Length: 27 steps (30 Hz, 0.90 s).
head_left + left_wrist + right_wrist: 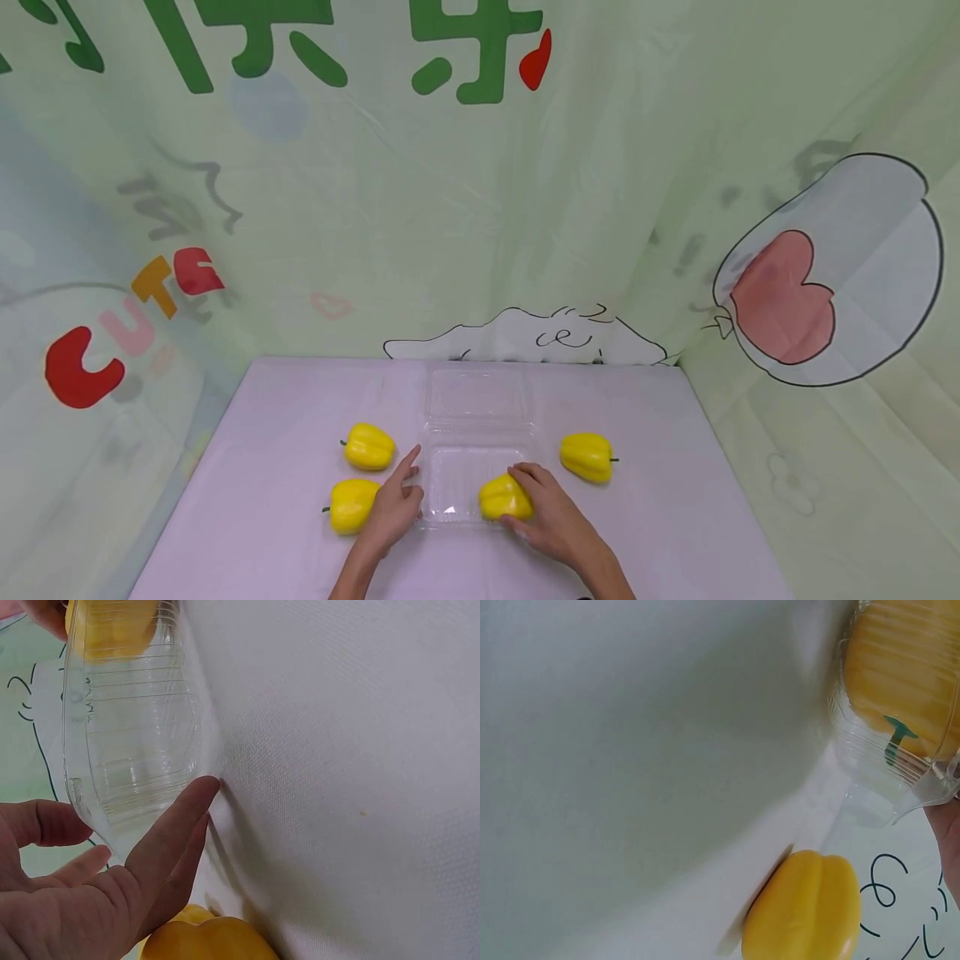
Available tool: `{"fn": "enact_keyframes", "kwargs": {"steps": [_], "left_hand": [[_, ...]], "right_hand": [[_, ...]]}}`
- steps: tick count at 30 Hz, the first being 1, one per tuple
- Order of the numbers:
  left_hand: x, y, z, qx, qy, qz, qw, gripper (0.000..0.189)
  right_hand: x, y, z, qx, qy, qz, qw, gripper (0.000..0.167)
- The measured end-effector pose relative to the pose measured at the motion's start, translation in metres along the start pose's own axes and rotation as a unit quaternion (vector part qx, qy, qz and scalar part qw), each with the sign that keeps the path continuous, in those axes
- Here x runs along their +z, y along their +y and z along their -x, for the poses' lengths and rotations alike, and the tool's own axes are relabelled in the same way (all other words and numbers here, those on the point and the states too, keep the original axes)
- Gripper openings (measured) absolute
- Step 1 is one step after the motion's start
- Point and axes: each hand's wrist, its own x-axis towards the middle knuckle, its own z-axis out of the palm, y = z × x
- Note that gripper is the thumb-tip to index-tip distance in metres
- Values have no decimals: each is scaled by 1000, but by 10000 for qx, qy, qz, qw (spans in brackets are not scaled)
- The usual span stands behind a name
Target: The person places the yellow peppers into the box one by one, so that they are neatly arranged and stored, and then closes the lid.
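Note:
A yellow bell pepper (pixel 502 498) sits at the right side of a clear plastic clamshell box (pixel 452 477) whose lid lies folded back. My right hand (pixel 553 518) grips this pepper, thumb on the near side and fingers over the far side. Through the box wall in the right wrist view, the pepper's green stem (pixel 897 739) shows. My left hand (pixel 393 507) is at the box's left side, fingers extended. In the left wrist view its fingers (pixel 174 825) reach along the box wall, thumb close to the rim.
Two yellow bell peppers, an upper one (pixel 368 447) and a lower one (pixel 351 506) partly behind my left hand, lie left of the box. Another pepper (pixel 588 457) lies to its right. The lid (pixel 477 392) extends toward the printed curtain (pixel 465 208) behind the white table (pixel 247 500).

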Motion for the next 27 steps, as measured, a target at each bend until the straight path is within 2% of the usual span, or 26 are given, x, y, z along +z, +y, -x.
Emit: {"fn": "enact_keyframes", "kwargs": {"steps": [7, 16, 27], "left_hand": [[0, 1, 1, -15, -11, 35, 10000, 70], [0, 2, 2, 8, 13, 77, 10000, 70], [1, 2, 1, 16, -5, 43, 10000, 70]], "right_hand": [[1, -3, 1, 95, -67, -58, 9999, 72], [0, -3, 1, -124, -92, 118, 9998, 68], [1, -3, 2, -114, -227, 160, 9996, 72]]}}
